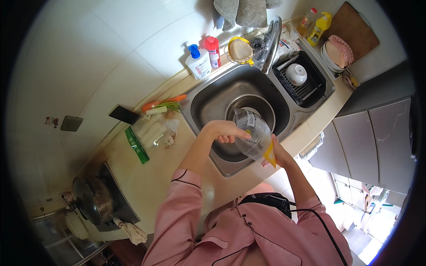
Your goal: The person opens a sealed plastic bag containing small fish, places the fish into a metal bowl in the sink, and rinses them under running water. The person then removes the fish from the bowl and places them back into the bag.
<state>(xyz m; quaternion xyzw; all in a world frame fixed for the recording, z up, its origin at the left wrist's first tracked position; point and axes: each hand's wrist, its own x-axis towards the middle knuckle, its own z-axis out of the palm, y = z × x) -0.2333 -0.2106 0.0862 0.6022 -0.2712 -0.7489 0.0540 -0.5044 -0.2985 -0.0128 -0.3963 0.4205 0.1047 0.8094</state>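
Note:
Over the sink basin, both hands hold a clear plastic bag with printed writing and a yellow end. My left hand grips its left side, the thumb lying across the film. At the yellow end, my right hand holds the bag from the right. The bag slants, its far end over a round stainless steel pot standing in the basin. Part of the pot is hidden behind the bag, and something pale shows inside it. I cannot tell how much the bag contains.
Left of the sink lie carrots, bagged white vegetables, garlic and a phone. A faucet rises behind the basin. A white bowl rests upside down in a black rack. A lidded pot stands far left.

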